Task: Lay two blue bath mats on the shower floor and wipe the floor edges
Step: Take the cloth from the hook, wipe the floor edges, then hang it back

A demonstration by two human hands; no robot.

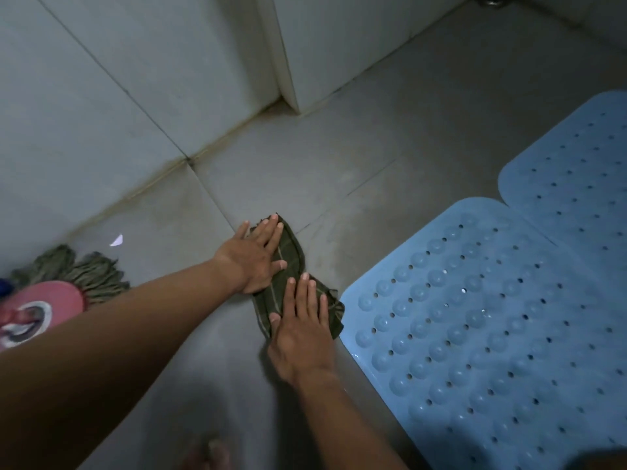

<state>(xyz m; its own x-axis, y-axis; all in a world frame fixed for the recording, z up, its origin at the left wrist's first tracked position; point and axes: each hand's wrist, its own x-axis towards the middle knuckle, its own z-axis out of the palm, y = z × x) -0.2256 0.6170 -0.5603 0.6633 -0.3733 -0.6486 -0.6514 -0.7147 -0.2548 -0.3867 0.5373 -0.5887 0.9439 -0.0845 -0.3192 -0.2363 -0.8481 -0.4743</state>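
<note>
Both hands flat on a dark green striped cloth (288, 283) on the grey shower floor (373, 147), approx mid-floor, between the left wall and the mats. Left hand (258, 256): palm down, fingers spread and straight, pressing the cloth's far end, not curled around it. Right hand (300, 330): same, open flat w/ fingers extended on the near end; no grip, just pressure. Cloth is bunched lengthwise, edges showing on both sides of the hands.

Two blue bath mats on the floor at right. Near mat (475, 334) has its rounded corner just beside the cloth, dome suckers facing up, w/ drain holes. Far mat (576, 164) lies behind it toward the back wall; edges touch or slightly overlap, can't tell which.

Left edge: string mop head (78, 269) on the floor against the wall (84, 96) base, pink item (40, 307) partly over it. Wall-floor grout line looks stained. No containers visible.
</note>
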